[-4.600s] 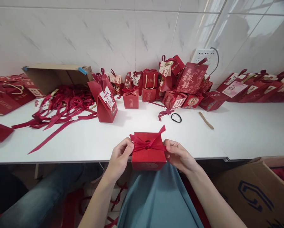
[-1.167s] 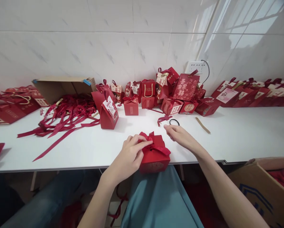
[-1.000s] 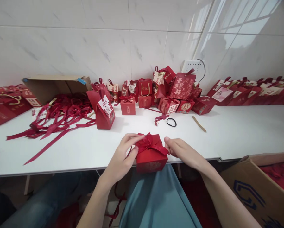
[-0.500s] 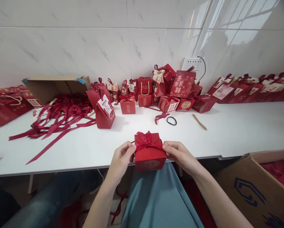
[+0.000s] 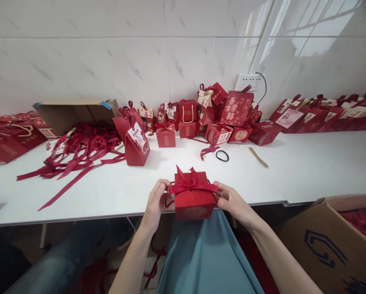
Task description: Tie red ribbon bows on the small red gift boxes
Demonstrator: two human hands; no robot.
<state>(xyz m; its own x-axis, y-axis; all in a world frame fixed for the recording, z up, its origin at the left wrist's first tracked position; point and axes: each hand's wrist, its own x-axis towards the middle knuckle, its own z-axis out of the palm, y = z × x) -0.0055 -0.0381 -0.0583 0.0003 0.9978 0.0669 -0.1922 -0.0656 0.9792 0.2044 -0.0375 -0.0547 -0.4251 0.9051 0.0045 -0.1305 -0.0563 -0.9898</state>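
A small red gift box (image 5: 192, 201) stands at the front edge of the white table (image 5: 308, 163), with a red ribbon (image 5: 191, 184) knotted across its top. My left hand (image 5: 156, 201) is at the box's left side, its fingers pinched on the ribbon's left end. On the right side my right hand (image 5: 229, 199) pinches the ribbon's other end. Both ribbon ends stretch sideways from the knot, and short tails stick up above it.
A heap of loose red ribbons (image 5: 78, 147) lies at the left beside a cardboard box on its side (image 5: 69, 110). Several red gift boxes and bags (image 5: 219, 118) line the wall. A black hair band (image 5: 222, 155) and a tan strip (image 5: 258, 157) lie mid-table. An open carton (image 5: 332, 245) stands at the lower right.
A second ago my left hand lay over the knot and the right hand was beside the box. Both hands have since taken the ribbon ends and drawn them outward, tightening the knot.
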